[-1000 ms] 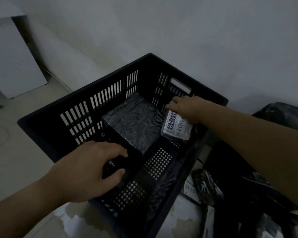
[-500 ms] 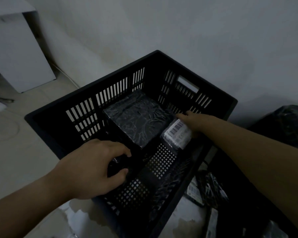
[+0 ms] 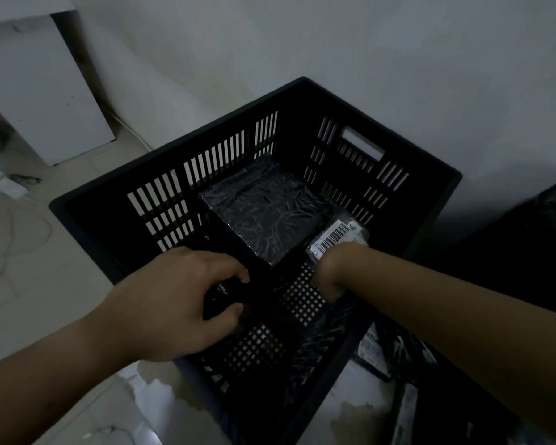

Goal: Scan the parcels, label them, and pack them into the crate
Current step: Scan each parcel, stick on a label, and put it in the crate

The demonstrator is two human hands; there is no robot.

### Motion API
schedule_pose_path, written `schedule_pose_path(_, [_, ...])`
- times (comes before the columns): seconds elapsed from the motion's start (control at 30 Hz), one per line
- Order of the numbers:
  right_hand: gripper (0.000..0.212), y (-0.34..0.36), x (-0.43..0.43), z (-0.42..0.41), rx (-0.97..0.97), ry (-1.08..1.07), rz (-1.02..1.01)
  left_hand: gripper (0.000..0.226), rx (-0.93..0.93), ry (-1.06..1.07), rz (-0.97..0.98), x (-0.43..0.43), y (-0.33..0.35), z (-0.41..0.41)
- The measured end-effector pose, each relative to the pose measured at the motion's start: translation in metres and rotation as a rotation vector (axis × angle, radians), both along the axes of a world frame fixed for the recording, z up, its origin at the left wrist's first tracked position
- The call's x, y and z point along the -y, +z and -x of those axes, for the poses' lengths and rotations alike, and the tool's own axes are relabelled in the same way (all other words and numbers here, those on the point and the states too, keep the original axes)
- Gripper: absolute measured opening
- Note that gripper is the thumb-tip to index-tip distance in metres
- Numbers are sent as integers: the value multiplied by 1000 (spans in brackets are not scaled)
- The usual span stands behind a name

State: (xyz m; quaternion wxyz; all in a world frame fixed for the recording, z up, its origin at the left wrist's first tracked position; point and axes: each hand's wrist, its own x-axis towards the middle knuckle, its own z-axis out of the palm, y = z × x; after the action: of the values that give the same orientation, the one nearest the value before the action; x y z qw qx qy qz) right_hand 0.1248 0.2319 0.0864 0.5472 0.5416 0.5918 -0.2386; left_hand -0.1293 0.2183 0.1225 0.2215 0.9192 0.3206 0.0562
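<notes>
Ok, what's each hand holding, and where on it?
Left hand grips a small dark object, fingers over, thumb under. Right hand meets the labelled parcel at its near end; grip hidden.

- The wall (image 3: 398,59) ahead is plain and pale grey.
- The floor (image 3: 29,300) is pale too, with thin lines running across it like tiles.
- A big white box of a cabinet (image 3: 45,91) stands at the far left, by the wall (only part of it shows).
- A thin white cord (image 3: 132,133) runs down beside the cabinet, where wall meets floor.
- A small white thing (image 3: 7,187) lies on the floor at the left, too blurry to tell.
- A blotchy patch (image 3: 161,390) of light and dark marks the floor close by.
- The light is dim, and the corners look shadowy.
</notes>
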Motion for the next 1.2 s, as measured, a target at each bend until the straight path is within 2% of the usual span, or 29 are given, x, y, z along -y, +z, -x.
schedule_pose_path(0.2, [35,30,-7,-19,56,-83,-158,42,-11,-11,-18,0,1,-1])
schedule_pose_path(0.37, [41,19,-14,-24,85,-70,-114,41,0,-19,-24,-1,0,-1])
schedule_pose_path(0.47, [25,15,-15,-30,67,-129,-66,42,2,-30,-28,-3,0,-3])
schedule_pose_path(0.53, [26,10,-14,-41,-11,-153,-92,44,-4,-47,-18,-4,-1,-4])
schedule_pose_path(0.63, [48,12,-16,-51,-134,-295,-143,48,-24,-73,-13,-6,-5,-3])
schedule_pose_path(0.7, [54,22,-14,-50,-181,-307,-283,50,-38,-82,-12,-7,-6,-1])
schedule_pose_path(0.83, [69,64,15,-45,-436,-336,-564,54,-71,-109,-19,-10,-8,2])
schedule_pose_path(0.97, [74,98,76,-38,-711,-365,-792,61,-77,-112,-59,-10,-3,8])
schedule_pose_path(1.1, [79,116,169,-40,-838,-394,-896,53,42,-124,-166,5,6,9])
schedule_pose_path(1.2, [80,122,246,-44,-863,-448,-893,56,290,-28,-92,40,17,-5])
